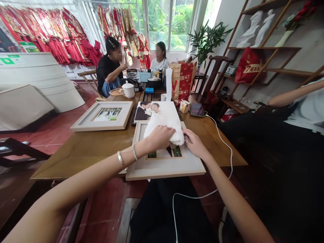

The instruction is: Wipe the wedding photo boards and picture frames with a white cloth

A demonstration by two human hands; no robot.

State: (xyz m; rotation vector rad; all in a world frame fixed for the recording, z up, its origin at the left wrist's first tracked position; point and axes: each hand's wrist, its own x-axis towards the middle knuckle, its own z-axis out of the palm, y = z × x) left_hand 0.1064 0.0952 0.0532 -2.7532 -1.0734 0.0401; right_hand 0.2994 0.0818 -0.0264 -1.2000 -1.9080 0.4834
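Observation:
A light wooden picture frame [164, 167] lies flat at the near edge of the wooden table [101, 143]. A white cloth [165, 126] is spread over the frame's upper part. My left hand [159, 136] is closed on the cloth's near edge and presses it down on the glass. My right hand [194, 145] rests on the frame's right side beside the cloth, fingers curled against it. A second framed photo [103, 115] lies to the left, and an unframed photo print [145, 109] lies just behind the cloth.
A white cable [227, 148] runs from a phone [197, 109] over the table's right edge to my lap. Far end: teapot [128, 89], red bag [182, 81], two seated people. Another person sits at the right [298, 111]. Shelves stand at the right wall.

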